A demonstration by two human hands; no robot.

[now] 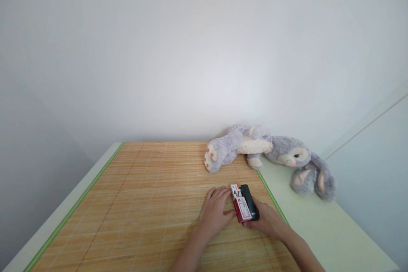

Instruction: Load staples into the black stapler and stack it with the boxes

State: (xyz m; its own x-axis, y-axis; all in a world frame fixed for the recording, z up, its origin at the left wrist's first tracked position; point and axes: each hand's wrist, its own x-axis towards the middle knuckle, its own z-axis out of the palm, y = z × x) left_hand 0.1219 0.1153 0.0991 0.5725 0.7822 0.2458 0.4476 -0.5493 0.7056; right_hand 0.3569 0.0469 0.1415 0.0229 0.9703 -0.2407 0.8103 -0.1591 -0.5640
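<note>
A black stapler (pixel 249 202) lies lengthwise on the bamboo mat, with small red-and-white boxes along its left side. The nearer box (pixel 243 209) shows a white top and a red side; a mostly white box (pixel 235 191) is just beyond it. My right hand (pixel 266 219) is closed around the near right end of the stapler, its thumb by the nearer box's bottom edge. On the other side, my left hand (pixel 216 210) has its fingers stretched out, fingertips and thumb at the boxes' left edges. Whether it presses on them I cannot tell.
A grey plush rabbit (pixel 255 146) lies on its side along the wall, its ears hanging over the pale green tabletop (pixel 318 229) at right. The bamboo mat (pixel 143 195) has green edging. A white wall (pixel 191 51) stands behind the table.
</note>
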